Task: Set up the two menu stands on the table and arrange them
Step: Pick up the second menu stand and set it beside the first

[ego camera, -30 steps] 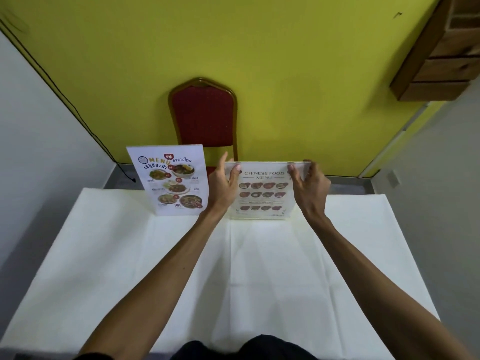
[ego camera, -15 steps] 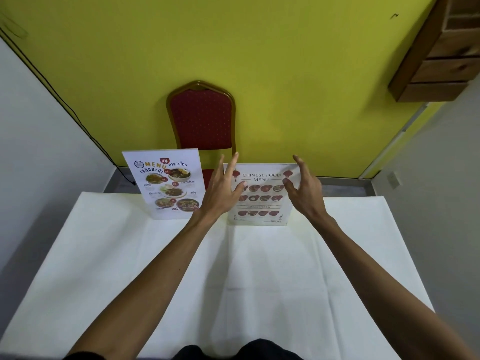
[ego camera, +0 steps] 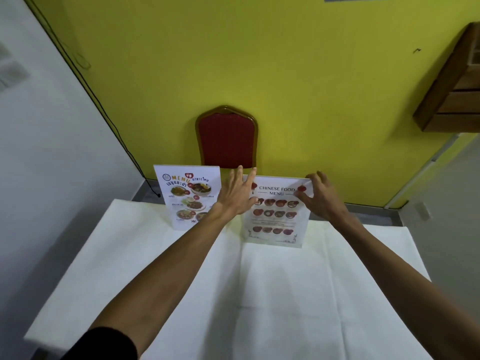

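Two menu stands stand upright on the white tablecloth [ego camera: 259, 294] near the table's far edge. The Thai menu stand [ego camera: 185, 197] is on the left, with colourful food pictures. The Chinese food menu stand [ego camera: 275, 216] is to its right, a little nearer to me. My left hand [ego camera: 237, 194] hovers with spread fingers between the two stands, over the Chinese menu's upper left corner. My right hand [ego camera: 320, 197] is at its upper right corner, fingers curled loosely in front of the sheet. Neither hand grips the stand.
A red chair with a gold frame [ego camera: 227, 137] stands behind the table against the yellow wall. A black cable [ego camera: 111, 126] runs down the left wall corner. A wooden shelf unit [ego camera: 452, 94] hangs at the upper right.
Both hands let go of the Chinese menu stand's top corners and opened. The stand stays upright where it was set. The camera has tilted slightly.
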